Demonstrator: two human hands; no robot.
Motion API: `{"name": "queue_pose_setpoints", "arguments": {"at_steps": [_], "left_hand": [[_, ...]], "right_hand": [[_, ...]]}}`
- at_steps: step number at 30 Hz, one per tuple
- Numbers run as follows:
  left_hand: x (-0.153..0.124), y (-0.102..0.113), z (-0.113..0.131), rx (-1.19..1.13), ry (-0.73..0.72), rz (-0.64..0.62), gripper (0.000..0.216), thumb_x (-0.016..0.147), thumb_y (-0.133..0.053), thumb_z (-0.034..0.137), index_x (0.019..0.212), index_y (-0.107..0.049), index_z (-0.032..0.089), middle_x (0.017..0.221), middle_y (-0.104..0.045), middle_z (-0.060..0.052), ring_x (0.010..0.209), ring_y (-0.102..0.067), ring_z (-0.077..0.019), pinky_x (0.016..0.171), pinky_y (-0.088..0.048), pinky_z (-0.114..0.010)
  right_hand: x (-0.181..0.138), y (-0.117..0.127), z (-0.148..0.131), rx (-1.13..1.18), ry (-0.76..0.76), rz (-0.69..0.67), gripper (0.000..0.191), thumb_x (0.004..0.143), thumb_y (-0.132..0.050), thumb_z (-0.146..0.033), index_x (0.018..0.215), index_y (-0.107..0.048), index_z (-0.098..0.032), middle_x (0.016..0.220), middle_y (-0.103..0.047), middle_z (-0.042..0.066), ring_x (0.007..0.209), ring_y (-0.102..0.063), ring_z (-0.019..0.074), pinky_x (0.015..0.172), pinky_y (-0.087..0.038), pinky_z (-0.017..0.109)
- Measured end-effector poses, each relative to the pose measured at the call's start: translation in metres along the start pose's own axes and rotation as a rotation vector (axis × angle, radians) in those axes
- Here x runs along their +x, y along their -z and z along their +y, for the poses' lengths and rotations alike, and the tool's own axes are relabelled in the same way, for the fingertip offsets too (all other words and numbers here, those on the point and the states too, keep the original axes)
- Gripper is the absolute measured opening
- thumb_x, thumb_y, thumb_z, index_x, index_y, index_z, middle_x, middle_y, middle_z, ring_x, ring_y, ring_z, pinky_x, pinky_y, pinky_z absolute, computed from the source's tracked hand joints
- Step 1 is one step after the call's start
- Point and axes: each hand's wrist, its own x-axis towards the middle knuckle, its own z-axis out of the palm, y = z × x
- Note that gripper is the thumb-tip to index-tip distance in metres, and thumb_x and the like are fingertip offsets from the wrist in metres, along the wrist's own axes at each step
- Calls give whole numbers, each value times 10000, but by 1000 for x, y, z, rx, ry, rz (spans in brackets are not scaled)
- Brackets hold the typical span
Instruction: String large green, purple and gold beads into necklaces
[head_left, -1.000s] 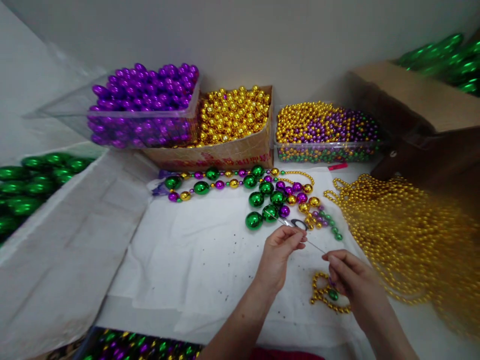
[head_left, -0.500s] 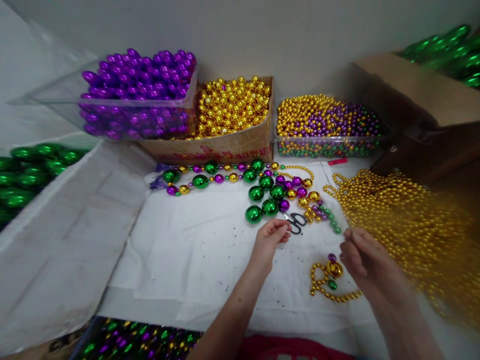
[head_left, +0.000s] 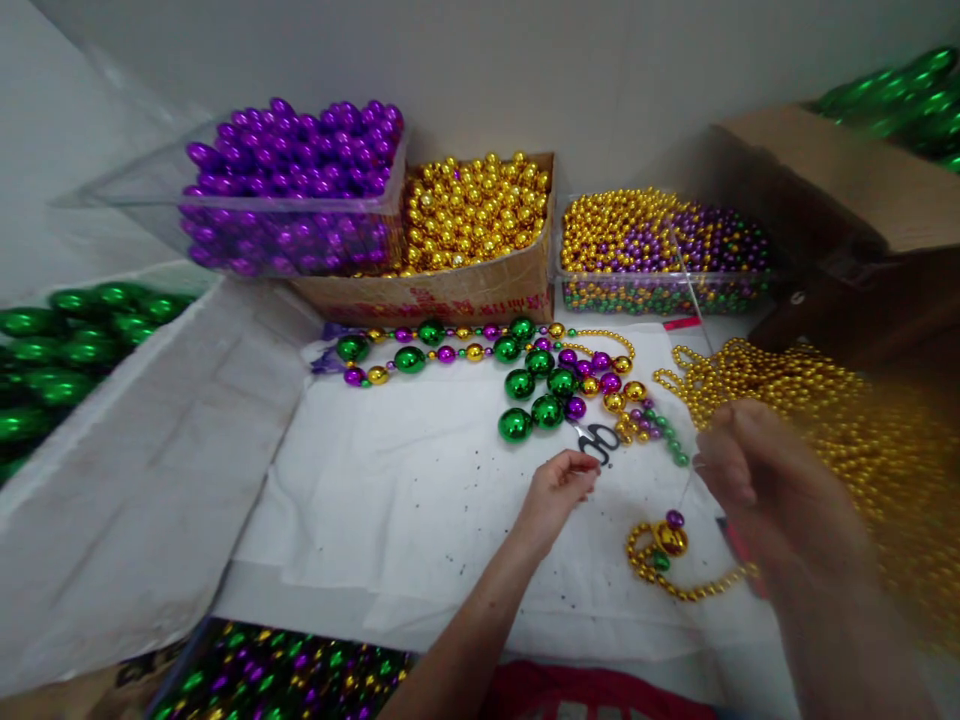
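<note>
My right hand [head_left: 757, 465], blurred, is closed on a thin pale string [head_left: 694, 290]. One length rises from the fingers toward the back; another drops to a strand of gold beads [head_left: 694, 592] on the cloth, with a purple bead [head_left: 675, 518], a larger gold bead [head_left: 671, 540] and a green bead [head_left: 660, 561]. My left hand [head_left: 559, 490] is pinched shut just in front of black-handled scissors [head_left: 600, 440]; whatever lies between its fingertips is too small to make out. Behind the scissors are loose green balls [head_left: 547, 411], with purple, gold and small beads to their right.
A beaded necklace [head_left: 410, 360] lies along the back. Behind it stand a clear bin of purple beads [head_left: 300, 205], a cardboard box [head_left: 420, 300] of gold beads and a bin of small mixed beads [head_left: 660, 240]. Gold bead strands [head_left: 795, 400] heap at right. A red-handled object [head_left: 739, 545] lies beneath my right forearm.
My right hand has risen and the string now shows stretched above and below it. The purple bead, gold bead and green bead have drawn closer together. My left hand stays pinched near the scissors.
</note>
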Motion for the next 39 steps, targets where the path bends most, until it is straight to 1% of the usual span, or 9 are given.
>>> {"name": "queue_pose_setpoints", "arguments": {"at_steps": [4,7,9,14,18,22,25,32,39], "left_hand": [[-11,-25,-5,74,-13,-349,647,563,-812,260,1171,-595,213,1072,-623,-73,640,-519,-81,574,-412,-221],[-17,-32,-2,129,48,-475,475,600,-796,326,1022,-659,155,882,-647,-60,648,-535,-105,558,-412,-220],[-23,-21,7,146,105,-488,361,688,-727,387,938,-666,134,812,-643,-57,627,-533,-106,511,-397,-205],[-40,37,35,114,79,-381,294,786,-626,408,909,-647,142,934,-661,-82,627,-532,-90,443,-340,-165],[-44,62,36,320,-23,-175,205,795,-604,361,846,-658,170,746,-644,-35,617,-536,-113,511,-380,-198],[-38,64,21,600,-181,14,128,779,-597,313,787,-669,207,746,-640,-16,702,-563,-153,634,-416,-241],[-33,66,13,618,-179,70,177,790,-584,348,853,-670,207,758,-644,-12,666,-562,-148,607,-400,-235],[-22,65,5,736,-123,-121,175,802,-569,333,858,-683,213,780,-659,-21,707,-589,-166,642,-407,-250],[-24,53,7,814,-275,11,231,814,-568,359,967,-679,226,951,-643,-49,870,-586,-206,775,-412,-291]], "right_hand": [[1,-26,-2,54,-48,-122,101,892,-540,-245,863,-617,-186,496,-385,-48,432,-267,58,423,-274,176],[-3,-40,-7,87,-80,-197,125,901,-517,-243,843,-612,-186,476,-358,-54,420,-232,62,416,-267,185],[-8,-41,-14,106,-65,-185,139,910,-499,-233,847,-612,-183,469,-331,-55,425,-210,69,411,-265,187],[-17,-22,-16,112,-42,-39,129,901,-509,-227,838,-614,-186,474,-301,-50,450,-203,85,418,-280,194],[-16,-7,17,91,-185,22,106,871,-572,-269,805,-606,-193,485,-323,-54,439,-196,75,415,-248,188],[-19,9,49,66,-233,58,105,853,-603,-279,810,-606,-183,497,-368,-49,440,-241,66,421,-240,181],[-26,23,58,-3,-257,102,119,849,-612,-298,829,-615,-180,487,-384,-47,434,-265,66,429,-270,183],[-28,52,64,-160,-224,205,177,785,-690,-334,882,-628,-199,536,-451,-32,478,-377,78,428,-307,176],[-25,51,73,-316,-154,200,212,819,-646,-382,924,-598,-205,544,-527,-20,440,-392,71,404,-287,164]]}}
